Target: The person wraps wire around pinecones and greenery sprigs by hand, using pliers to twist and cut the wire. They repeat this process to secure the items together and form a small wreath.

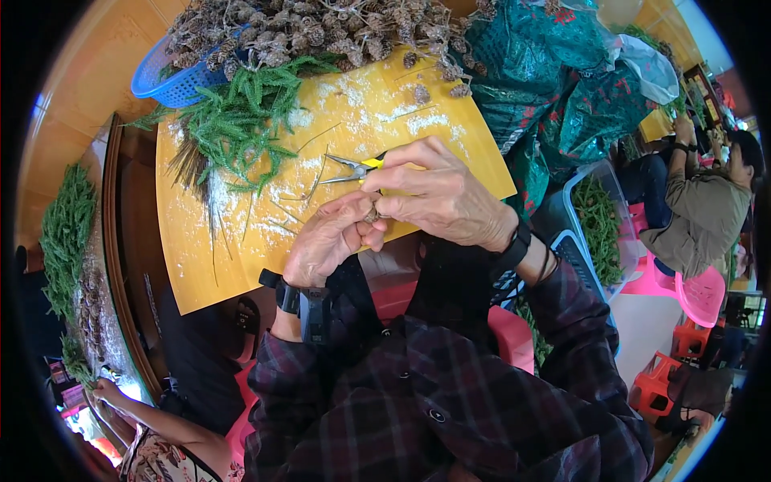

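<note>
Above the near edge of the yellow board (482,153), both hands meet at a small brown pine cone (371,214), mostly covered by the fingers. My left hand (328,241) is closed around it from the left, with the thumb on top. From the right, the fingertips of my right hand (438,193) pinch at the same cone. Long-nose pliers (352,169) with yellow grips stick out to the left from under the right hand's fingers, jaws apart. Whether that hand holds them or they lie on the board is hidden.
Green artificial pine sprigs (249,112) and white flakes lie on the board. Behind are heaped pine cones (321,32) and a blue basket (173,84). A green bag (530,72) and a bin of greenery (598,225) stand right. Other people (699,201) sit nearby.
</note>
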Demonstrator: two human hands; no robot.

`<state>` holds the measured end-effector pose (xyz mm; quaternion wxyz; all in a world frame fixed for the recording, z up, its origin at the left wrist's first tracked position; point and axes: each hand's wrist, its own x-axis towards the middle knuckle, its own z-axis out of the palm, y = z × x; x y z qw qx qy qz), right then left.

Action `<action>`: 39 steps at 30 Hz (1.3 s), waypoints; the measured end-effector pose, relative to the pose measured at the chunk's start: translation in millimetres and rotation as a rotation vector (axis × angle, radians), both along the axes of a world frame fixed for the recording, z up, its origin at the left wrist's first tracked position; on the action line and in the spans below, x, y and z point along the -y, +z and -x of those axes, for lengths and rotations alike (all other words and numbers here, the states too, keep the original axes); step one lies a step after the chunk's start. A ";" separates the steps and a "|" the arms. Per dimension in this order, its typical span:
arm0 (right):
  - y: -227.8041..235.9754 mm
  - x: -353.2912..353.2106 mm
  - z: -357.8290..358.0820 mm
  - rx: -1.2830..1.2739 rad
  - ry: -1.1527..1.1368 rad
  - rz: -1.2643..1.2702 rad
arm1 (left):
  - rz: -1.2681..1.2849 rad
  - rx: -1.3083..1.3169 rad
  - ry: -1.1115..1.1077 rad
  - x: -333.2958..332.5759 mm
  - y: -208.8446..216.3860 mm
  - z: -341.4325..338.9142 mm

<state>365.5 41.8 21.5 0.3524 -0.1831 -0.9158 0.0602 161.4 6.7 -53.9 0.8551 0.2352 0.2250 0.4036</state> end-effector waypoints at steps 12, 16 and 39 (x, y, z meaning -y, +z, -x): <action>-12.8 -10.2 3.8 -0.151 0.217 0.652 | -0.011 -0.019 -0.084 5.5 -1.2 2.6; -20.3 -5.2 3.1 -0.227 0.104 0.736 | -0.060 0.020 0.027 8.3 2.6 -8.9; -21.5 15.6 8.6 -0.517 -0.060 0.855 | -0.155 0.071 0.086 7.5 17.6 -29.0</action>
